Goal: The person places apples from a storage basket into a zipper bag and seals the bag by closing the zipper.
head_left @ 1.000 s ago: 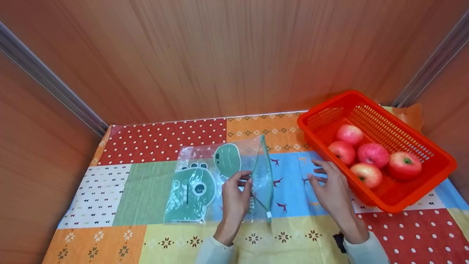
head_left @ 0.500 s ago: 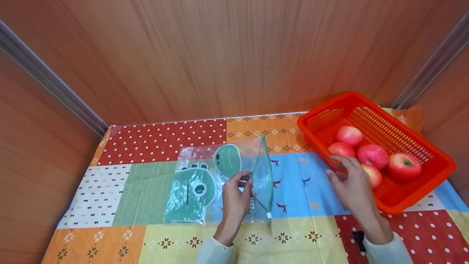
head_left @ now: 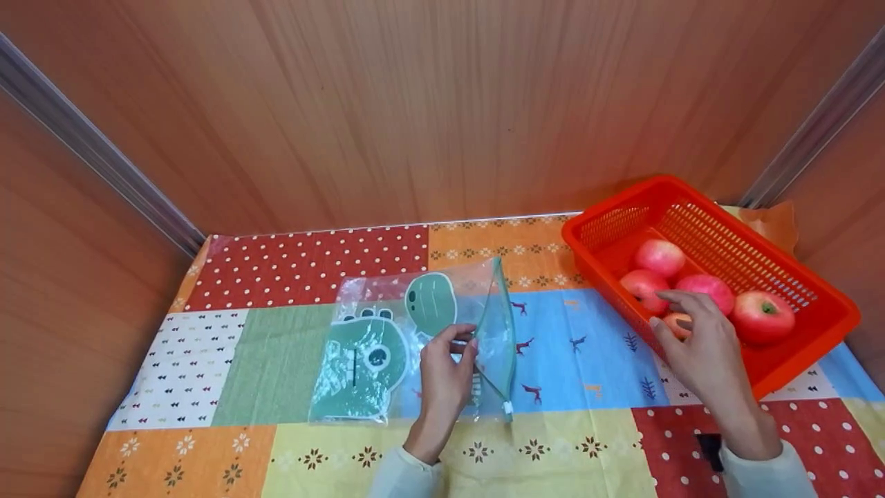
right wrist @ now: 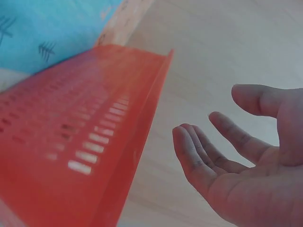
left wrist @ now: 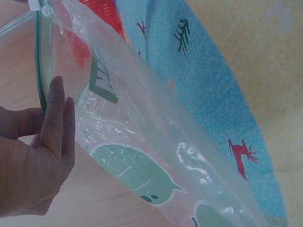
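- Clear plastic with green printed shapes makes up the zip bag (head_left: 387, 353), which lies on the patchwork tablecloth (head_left: 276, 366) with its mouth turned toward the basket, so the opening faces the fruit.
- One lip of that mouth is pinched between the thumb and fingertips of the left hand (head_left: 448, 366); this hold probably explains why it bows away from the other lip instead of lying flat on it.
- White slider (head_left: 509, 407) sits at the end of the green zip strip (head_left: 512, 346) nearest the person, which leaves most of the mouth unfastened.
- Holding nothing, the right hand (head_left: 709, 346) is over the basket's near left side, thumb and fingers spread in a loose curve, a shape that would suit something round. The right wrist view shows its fingertips apart from the rim.
- Red and slatted, the basket (head_left: 760, 242) stands slantwise near the wooden wall (head_left: 442, 124); five apples (head_left: 764, 317) rest inside, one partly hidden by the hand, the sides likely stopping them from rolling off.
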